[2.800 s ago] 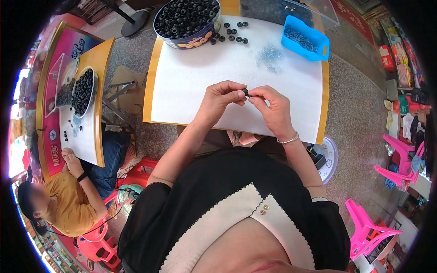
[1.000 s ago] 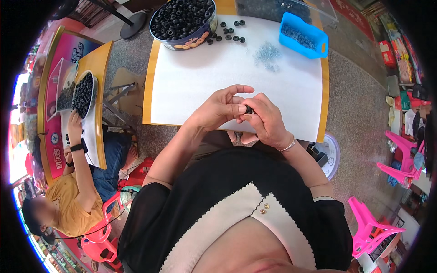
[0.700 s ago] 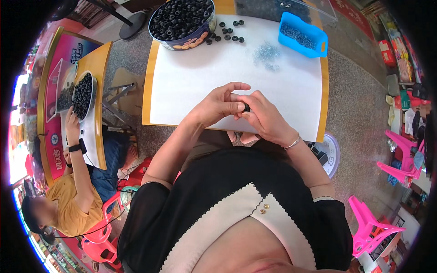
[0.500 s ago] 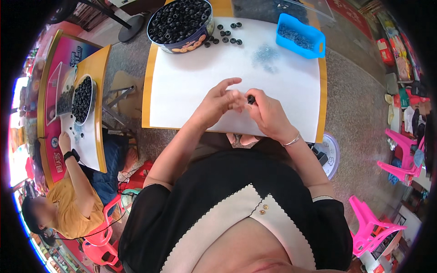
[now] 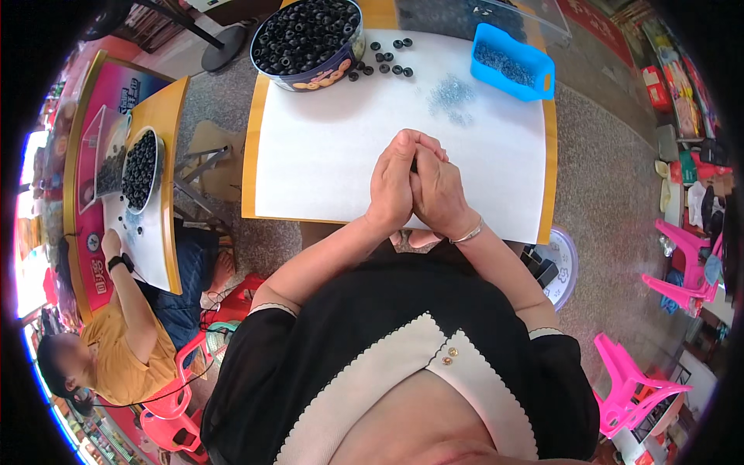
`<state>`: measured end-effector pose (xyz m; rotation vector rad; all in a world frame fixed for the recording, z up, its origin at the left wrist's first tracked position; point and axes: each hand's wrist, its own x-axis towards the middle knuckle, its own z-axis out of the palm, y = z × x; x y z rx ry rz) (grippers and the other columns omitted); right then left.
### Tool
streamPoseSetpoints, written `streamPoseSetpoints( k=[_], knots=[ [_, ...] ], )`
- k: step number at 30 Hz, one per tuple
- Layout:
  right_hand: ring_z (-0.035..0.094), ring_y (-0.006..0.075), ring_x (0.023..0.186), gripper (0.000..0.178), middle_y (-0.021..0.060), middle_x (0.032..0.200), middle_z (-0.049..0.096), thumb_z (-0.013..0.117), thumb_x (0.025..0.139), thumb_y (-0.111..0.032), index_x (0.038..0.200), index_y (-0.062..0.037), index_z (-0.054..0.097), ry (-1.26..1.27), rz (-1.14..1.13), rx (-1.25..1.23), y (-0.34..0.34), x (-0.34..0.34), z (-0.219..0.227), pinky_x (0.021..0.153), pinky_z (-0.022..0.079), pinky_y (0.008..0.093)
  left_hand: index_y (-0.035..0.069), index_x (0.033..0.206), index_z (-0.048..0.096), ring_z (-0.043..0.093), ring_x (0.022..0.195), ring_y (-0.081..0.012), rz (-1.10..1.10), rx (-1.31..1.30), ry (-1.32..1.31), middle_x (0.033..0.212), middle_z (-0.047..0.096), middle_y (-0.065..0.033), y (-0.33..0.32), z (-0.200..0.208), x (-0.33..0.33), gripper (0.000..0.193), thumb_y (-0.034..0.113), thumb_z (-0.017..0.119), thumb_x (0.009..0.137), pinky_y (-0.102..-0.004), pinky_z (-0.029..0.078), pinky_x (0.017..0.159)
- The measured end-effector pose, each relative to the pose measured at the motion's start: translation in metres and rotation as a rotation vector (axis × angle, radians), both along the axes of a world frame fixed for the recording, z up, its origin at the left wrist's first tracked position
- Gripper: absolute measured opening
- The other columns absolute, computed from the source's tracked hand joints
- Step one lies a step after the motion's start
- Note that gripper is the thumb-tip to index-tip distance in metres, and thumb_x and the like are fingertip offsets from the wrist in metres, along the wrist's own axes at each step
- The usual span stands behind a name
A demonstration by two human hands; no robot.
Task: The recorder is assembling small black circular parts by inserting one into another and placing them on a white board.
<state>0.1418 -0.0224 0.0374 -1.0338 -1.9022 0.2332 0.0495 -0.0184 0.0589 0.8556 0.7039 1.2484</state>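
My left hand [image 5: 393,178] and my right hand [image 5: 442,190] are pressed together above the near middle of the white-covered table [image 5: 325,155]. Between them a sliver of a small black ring-shaped part [image 5: 415,165] shows; the fingers hide the rest. My left thumb points up along the gap, with the left fingers closed over the tips of the right ones. Loose black ring-shaped parts [image 5: 384,68] lie at the far side of the table, beside a large round tub [image 5: 310,80] heaped with more of them.
A blue plastic basket [image 5: 508,87] holding small clear bits stands at the far right, near a scatter of similar bits [image 5: 452,99]. On the left, a person [image 5: 128,349] sits at another table [image 5: 159,260] with a similar bowl [image 5: 160,167]. Pink stools [image 5: 632,387] stand on the right.
My hands have come together; the left one has moved right and closed over the black part held in my right hand. That part is now mostly hidden.
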Motion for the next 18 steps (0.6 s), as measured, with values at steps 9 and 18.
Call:
streamPoseSetpoints(
  k=[9,18],
  knots=[
    [0.060,0.0288,0.067,0.023,0.0124,0.082,0.059,0.054,0.086,-0.013,0.107,-0.0033,0.050,0.154,0.089,-0.272,-0.002,0.012,0.007,0.059,0.048,0.0378,0.000,0.096,0.056,0.054,0.082,-0.0147,0.018,-0.226,-0.059,0.087,0.058,-0.0082,0.007,0.003,-0.011,0.038,0.035,0.043,0.099,-0.0293,0.045,0.080],
    [0.053,0.0288,0.074,0.028,0.0116,0.085,0.050,0.053,0.084,-0.009,0.111,-0.0057,0.051,-0.001,0.171,-0.421,-0.004,0.033,0.026,0.063,0.045,0.0380,-0.003,0.103,0.057,0.059,0.075,-0.0126,-0.296,-0.437,-0.014,0.086,0.061,-0.0066,0.013,-0.009,-0.044,0.023,0.014,0.062,0.088,-0.0265,0.049,0.068]
  ],
)
